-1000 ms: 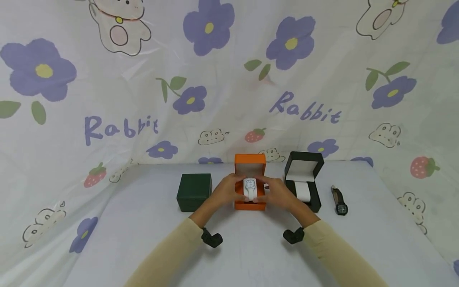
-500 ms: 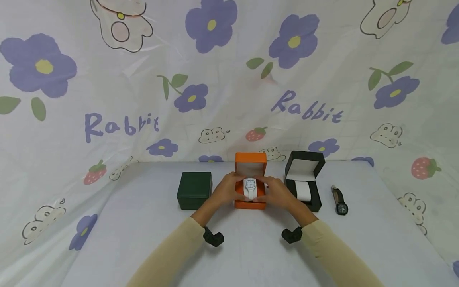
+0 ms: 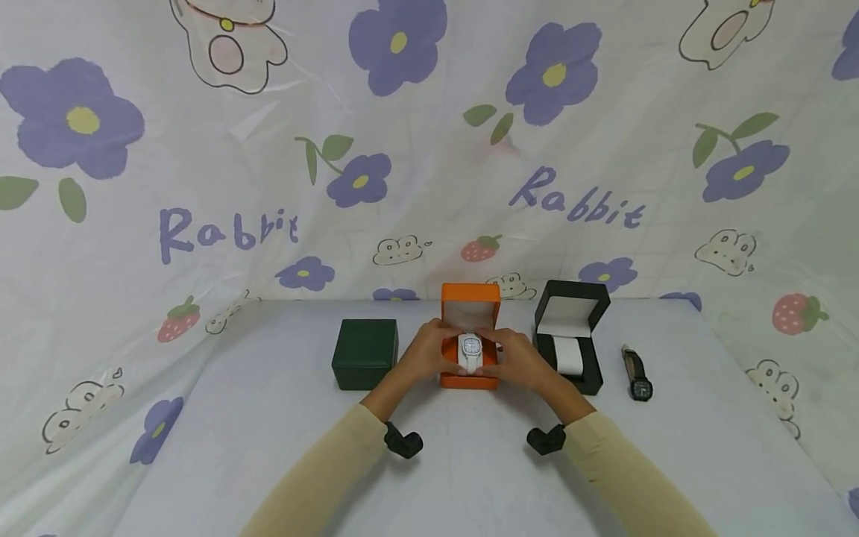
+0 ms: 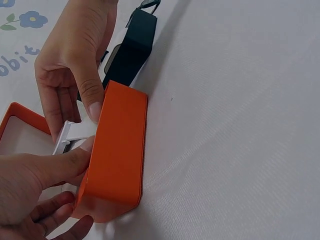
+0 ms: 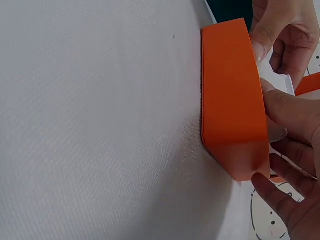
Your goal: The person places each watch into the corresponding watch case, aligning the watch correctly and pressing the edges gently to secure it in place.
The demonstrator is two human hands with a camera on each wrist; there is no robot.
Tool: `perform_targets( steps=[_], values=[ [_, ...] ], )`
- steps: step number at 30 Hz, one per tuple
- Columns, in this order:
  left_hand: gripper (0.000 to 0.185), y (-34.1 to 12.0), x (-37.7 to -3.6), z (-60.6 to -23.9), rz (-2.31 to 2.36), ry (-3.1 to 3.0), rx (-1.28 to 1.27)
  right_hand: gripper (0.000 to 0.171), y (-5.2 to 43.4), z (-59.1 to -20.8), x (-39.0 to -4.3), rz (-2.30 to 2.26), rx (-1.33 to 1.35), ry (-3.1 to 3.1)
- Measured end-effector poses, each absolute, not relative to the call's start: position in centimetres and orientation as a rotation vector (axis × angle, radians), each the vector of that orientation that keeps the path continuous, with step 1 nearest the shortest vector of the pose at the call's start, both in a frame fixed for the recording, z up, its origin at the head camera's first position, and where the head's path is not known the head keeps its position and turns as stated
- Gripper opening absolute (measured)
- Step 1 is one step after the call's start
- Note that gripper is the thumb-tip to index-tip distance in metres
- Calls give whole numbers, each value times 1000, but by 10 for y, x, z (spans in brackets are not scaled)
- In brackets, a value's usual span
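Little has moved since the earlier frames; both hands stay at the orange box point(image 3: 470, 380) and the white watch point(image 3: 470, 353) sits a touch deeper in it, the view itself having drifted slightly. The left hand point(image 3: 421, 356) holds the box's left side, its thumb pressed against the watch's pillow and its fingers point(image 4: 60, 212) curled round the near corner; the right hand point(image 3: 520, 362) comes in from the other side, thumb and forefinger pinching the white pillow at the box's rim, the remaining fingers point(image 5: 285, 195) curled against the box's right wall (so neither hand is spread wide; both are closed on what they hold). The watch stands face up between the two hands, inside the box, whose lid point(image 3: 471, 306) is raised upright behind it; the box stands on the table point(image 3: 268, 418) at its middle.

Just left of the left hand is a shut dark green box point(image 3: 365, 363), apart from the orange one; just right of the right hand is an open black box point(image 3: 572, 343) with a white pillow point(image 3: 569, 358) in it and its lid up; further right, well apart, a dark watch point(image 3: 637, 375) lies flat on the table. A cloth point(image 3: 201, 186) printed with purple flowers, strawberries and the word Rabbit hangs behind.
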State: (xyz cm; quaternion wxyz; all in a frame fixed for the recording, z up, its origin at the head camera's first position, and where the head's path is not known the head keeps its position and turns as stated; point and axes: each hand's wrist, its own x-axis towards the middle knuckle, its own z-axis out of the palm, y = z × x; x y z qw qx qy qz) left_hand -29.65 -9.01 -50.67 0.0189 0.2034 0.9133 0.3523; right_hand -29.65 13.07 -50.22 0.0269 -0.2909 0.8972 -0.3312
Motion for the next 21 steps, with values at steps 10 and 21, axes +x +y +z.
perform_targets(
  steps=[10, 21],
  values=[
    [75, -90, -296, -505, 1025, 2847, 702, 70, 131, -496, -294, -977, -922, 2766],
    [73, -100, -276, -500, 1186, 2837, 621, 40, 143, -459, -287, -1179, -964, 2894]
  ],
)
